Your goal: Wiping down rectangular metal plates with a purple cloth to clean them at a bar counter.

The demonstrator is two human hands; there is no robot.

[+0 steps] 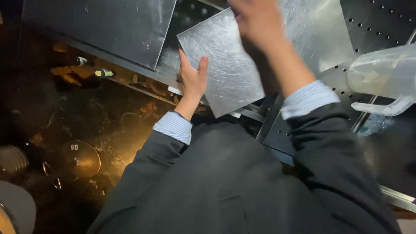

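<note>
A square brushed-metal plate (pixel 227 65) lies tilted over a dark perforated worktop (pixel 381 21). My left hand (pixel 193 80) grips its lower left edge, thumb on top of the sheet. My right hand (pixel 255 19) is blurred at the plate's upper right edge and looks closed on it. Both arms wear dark jacket sleeves over striped shirt cuffs.
A larger metal sheet (pixel 104 26) lies at the upper left, another (pixel 318 30) at the upper right. A translucent plastic jug (pixel 383 76) stands on the right. Small bottles (pixel 104 73) sit on a ledge; round metal discs (pixel 80 158) lie on the dark floor, lower left.
</note>
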